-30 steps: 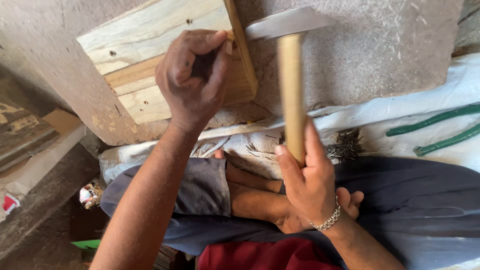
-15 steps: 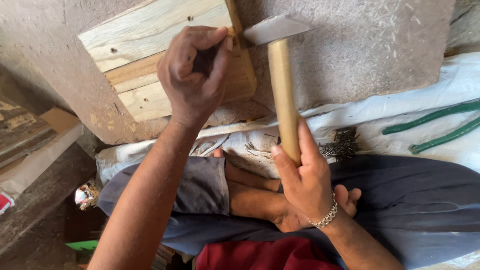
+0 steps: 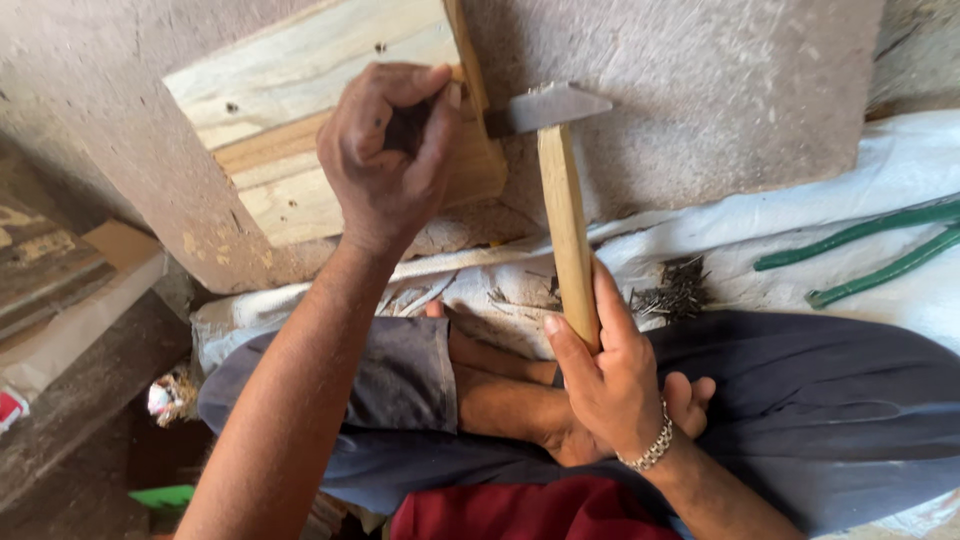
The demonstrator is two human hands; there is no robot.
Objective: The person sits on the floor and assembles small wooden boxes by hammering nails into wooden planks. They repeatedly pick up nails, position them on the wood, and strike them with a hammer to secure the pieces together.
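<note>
My left hand (image 3: pixel 388 150) grips the edge of a pale wooden board piece (image 3: pixel 300 100), fingers closed around its right rim and pinched near the top edge. My right hand (image 3: pixel 610 375) holds a hammer (image 3: pixel 562 200) by its wooden handle. The steel hammer head (image 3: pixel 545 107) sits against the board's right edge, just beside my left thumb. The board rests on a rough grey stone slab (image 3: pixel 700 90). Any nail under the hammer head is hidden.
A heap of small dark nails (image 3: pixel 672 290) lies on white sacking (image 3: pixel 800 230) beside my crossed legs. Green-handled pliers (image 3: pixel 860 250) lie at the right. Wooden planks and scraps (image 3: pixel 70 290) are on the left.
The hammer head has swung left and down from the slab to meet the board's edge. My left hand has kept its grip on the board.
</note>
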